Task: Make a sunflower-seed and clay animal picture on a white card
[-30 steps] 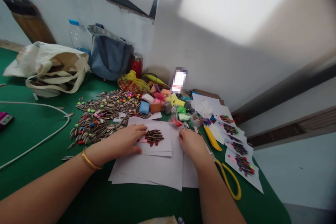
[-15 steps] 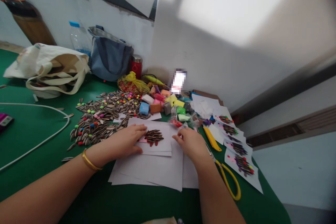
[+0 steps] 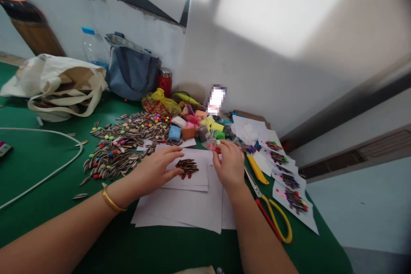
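My left hand [image 3: 160, 166] lies over a small white card [image 3: 199, 180], fingers stretched and spread, thumb and fingertips beside the hedgehog-like figure [image 3: 187, 166]. Striped sunflower seeds form its back, with reddish-brown feet below. The card rests on larger white paper sheets [image 3: 189, 209]. To the right, my right hand [image 3: 229, 163] has its fingers curled inward at a clear bag of red clay [image 3: 211, 144]. What its fingertips hold, if anything, is hidden.
A heap of sunflower seeds [image 3: 118, 150] with coloured bits lies left. Clay blocks [image 3: 189, 132] are behind. Yellow-handled scissors [image 3: 279, 218], a yellow cutter [image 3: 257, 169] and several finished seed cards [image 3: 295, 201] lie right. A white cable [image 3: 54, 175] curves at left.
My right hand has moved up and slightly left, its fingers now curled at the red clay bag. The left hand's fingers have shifted up and right, covering the figure's left side. The view has shifted slightly.
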`<state>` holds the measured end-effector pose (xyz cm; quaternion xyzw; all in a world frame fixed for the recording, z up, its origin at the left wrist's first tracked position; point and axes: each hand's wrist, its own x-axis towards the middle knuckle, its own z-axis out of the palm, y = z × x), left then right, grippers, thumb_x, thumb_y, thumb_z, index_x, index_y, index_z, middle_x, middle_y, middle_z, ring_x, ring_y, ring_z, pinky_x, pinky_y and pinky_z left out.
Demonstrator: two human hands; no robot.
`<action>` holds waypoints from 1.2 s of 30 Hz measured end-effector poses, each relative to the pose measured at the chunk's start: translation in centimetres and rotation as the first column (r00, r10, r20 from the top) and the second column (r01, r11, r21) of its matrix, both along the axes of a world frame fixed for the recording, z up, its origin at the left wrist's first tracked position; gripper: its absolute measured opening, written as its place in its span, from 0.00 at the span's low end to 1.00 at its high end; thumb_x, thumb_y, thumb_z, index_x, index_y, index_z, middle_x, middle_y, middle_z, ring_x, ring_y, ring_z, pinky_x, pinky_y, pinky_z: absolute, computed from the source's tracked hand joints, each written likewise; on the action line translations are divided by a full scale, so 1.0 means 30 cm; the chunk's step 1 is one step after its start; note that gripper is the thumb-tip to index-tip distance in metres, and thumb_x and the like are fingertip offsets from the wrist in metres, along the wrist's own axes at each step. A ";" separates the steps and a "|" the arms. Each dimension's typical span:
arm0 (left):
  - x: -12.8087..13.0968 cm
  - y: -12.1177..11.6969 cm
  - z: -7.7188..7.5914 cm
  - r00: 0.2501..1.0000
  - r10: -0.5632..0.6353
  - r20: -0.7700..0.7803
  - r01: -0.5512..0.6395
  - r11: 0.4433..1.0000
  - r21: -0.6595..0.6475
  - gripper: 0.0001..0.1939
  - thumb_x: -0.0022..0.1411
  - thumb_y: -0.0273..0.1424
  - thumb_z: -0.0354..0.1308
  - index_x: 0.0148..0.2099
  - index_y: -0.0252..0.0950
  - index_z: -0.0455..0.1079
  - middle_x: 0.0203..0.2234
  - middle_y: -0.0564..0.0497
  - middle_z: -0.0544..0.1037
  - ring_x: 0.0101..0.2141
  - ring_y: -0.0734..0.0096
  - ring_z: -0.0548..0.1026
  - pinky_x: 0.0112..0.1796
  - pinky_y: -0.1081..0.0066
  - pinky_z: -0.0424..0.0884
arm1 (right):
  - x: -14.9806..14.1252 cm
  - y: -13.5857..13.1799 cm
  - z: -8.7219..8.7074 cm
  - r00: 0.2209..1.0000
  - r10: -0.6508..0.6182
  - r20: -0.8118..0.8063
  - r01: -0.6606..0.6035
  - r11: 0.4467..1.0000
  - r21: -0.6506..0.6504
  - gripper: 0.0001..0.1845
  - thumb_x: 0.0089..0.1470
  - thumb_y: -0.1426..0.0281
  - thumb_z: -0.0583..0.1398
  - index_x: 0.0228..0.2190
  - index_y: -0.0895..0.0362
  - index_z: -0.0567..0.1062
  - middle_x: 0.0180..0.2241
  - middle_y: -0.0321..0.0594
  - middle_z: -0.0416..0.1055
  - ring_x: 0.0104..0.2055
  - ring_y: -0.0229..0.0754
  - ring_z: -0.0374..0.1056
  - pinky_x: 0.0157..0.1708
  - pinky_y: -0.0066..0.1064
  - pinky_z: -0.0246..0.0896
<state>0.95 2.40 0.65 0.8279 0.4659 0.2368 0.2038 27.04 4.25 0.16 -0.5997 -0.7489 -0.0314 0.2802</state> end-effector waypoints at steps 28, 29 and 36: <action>0.083 -0.048 0.034 0.708 0.294 0.642 0.133 0.837 -0.530 0.09 0.57 0.33 0.62 0.35 0.37 0.64 0.24 0.59 0.70 0.23 0.76 0.71 0.26 0.74 0.68 | -0.119 -0.115 0.037 0.775 0.413 -0.478 -0.554 0.808 -0.200 0.05 0.56 0.68 0.65 0.30 0.56 0.75 0.29 0.36 0.67 0.35 0.41 0.64 0.36 0.31 0.57; 0.081 -0.047 0.031 0.694 0.292 0.658 0.139 0.843 -0.520 0.10 0.57 0.33 0.62 0.35 0.37 0.62 0.24 0.60 0.69 0.23 0.77 0.71 0.26 0.74 0.68 | -0.118 -0.115 0.033 0.767 0.417 -0.487 -0.564 0.801 -0.203 0.05 0.56 0.67 0.65 0.32 0.56 0.76 0.30 0.36 0.68 0.36 0.41 0.64 0.36 0.31 0.57; 0.075 -0.059 0.002 0.730 0.183 0.658 0.223 0.847 -0.483 0.08 0.59 0.30 0.60 0.35 0.37 0.63 0.27 0.57 0.70 0.28 0.75 0.72 0.30 0.73 0.70 | -0.126 -0.124 -0.004 0.715 0.304 -0.629 -0.606 0.719 -0.342 0.07 0.62 0.71 0.55 0.34 0.55 0.73 0.30 0.35 0.70 0.29 0.36 0.66 0.31 0.28 0.59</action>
